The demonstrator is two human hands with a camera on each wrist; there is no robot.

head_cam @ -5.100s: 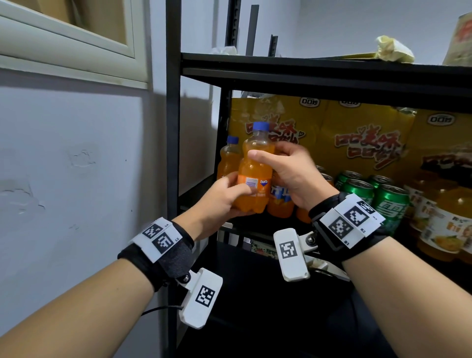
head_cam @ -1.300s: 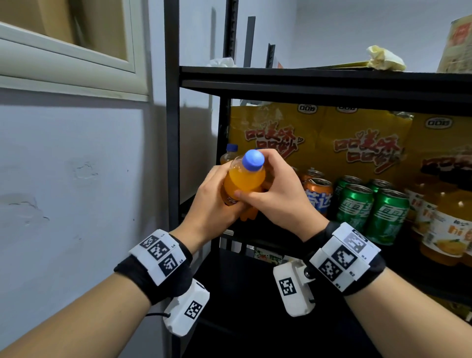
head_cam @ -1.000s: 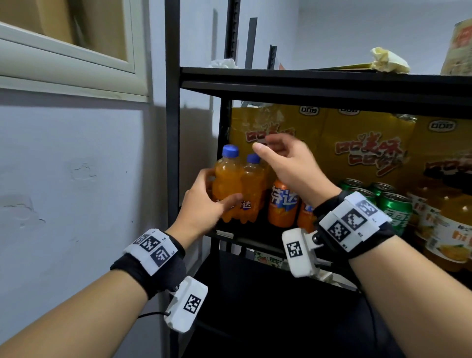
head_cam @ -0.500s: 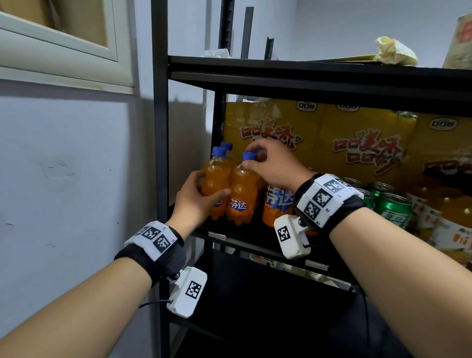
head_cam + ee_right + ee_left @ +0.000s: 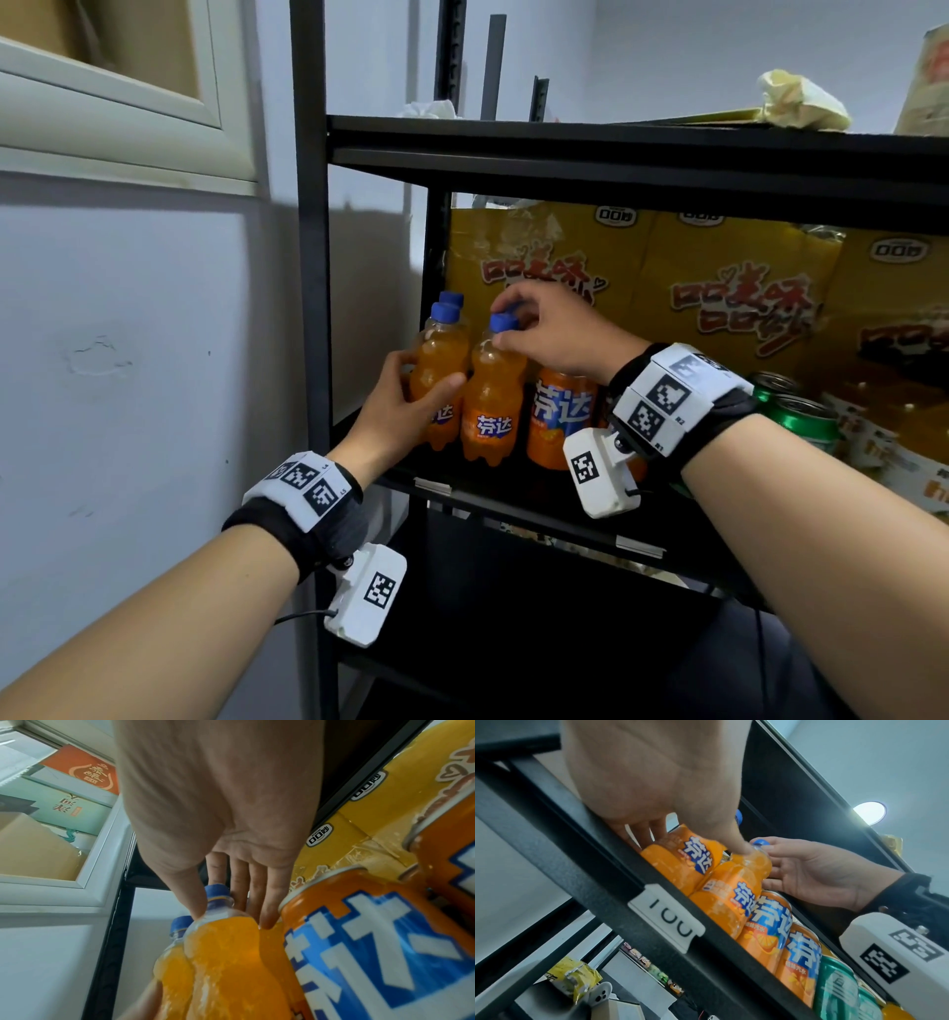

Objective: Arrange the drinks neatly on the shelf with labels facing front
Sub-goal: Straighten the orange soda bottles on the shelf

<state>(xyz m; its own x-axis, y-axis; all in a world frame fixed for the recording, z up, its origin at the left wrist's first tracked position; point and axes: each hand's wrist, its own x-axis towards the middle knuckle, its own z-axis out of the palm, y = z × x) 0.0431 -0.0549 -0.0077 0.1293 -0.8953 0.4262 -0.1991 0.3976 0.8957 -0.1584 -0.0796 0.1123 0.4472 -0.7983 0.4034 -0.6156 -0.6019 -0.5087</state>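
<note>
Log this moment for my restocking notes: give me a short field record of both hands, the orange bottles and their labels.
left hand: grips the left front orange bottle
right hand: pinches the blue cap of the right front orange bottle
labels: both front bottles face front
third bottle: behind, only its cap shows
neighbour: orange can, label front
shelf: black metal

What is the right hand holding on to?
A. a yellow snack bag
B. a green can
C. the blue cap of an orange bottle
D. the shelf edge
C: the right hand pinches the blue cap of the front orange bottle, while the green cans sit untouched further right along the shelf.
</note>
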